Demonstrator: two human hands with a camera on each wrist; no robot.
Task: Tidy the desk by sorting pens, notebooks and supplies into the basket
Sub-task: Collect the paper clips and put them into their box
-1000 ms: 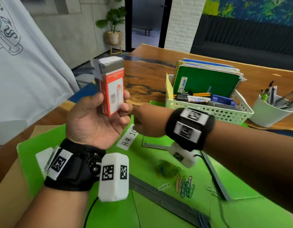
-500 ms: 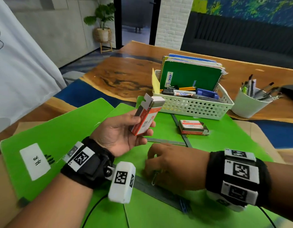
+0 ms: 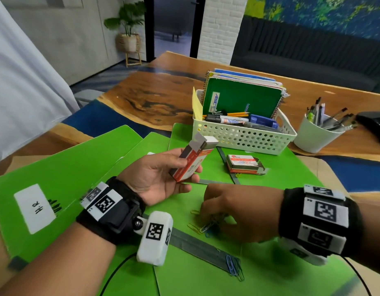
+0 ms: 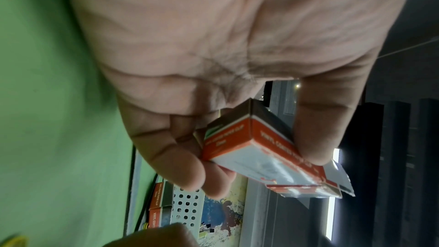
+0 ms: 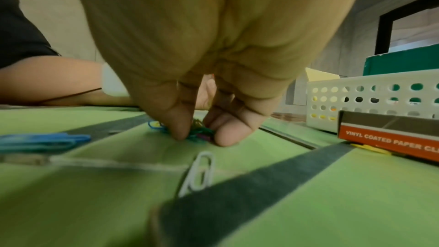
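My left hand (image 3: 163, 176) (image 4: 249, 157) holds an orange and white paper clip box (image 3: 193, 160) (image 4: 273, 159) with its top flap open, tilted above the green folders. My right hand (image 3: 225, 212) (image 5: 199, 136) is down on the folders, thumb and fingers pinching a small bunch of coloured paper clips (image 3: 212, 226) (image 5: 202, 133). A white paper clip (image 5: 200, 172) lies loose just in front of it. A second paper clip box (image 3: 243, 164) (image 5: 389, 134) lies flat near the white perforated basket (image 3: 242, 139) (image 5: 370, 99), which holds notebooks, markers and pencils.
Green folders (image 3: 56, 178) cover the near desk. Blue paper clips (image 3: 233, 268) (image 5: 42, 140) lie near the front, yellow ones (image 3: 193, 228) by my right hand. A white cup of pens (image 3: 317, 135) stands right of the basket. A person in a white shirt (image 3: 24, 82) is at the left.
My right hand dropped from beside the box to the folders and closed its fingertips on the paper clips. My left hand lowered and tilted the open box. The camera view tipped down.
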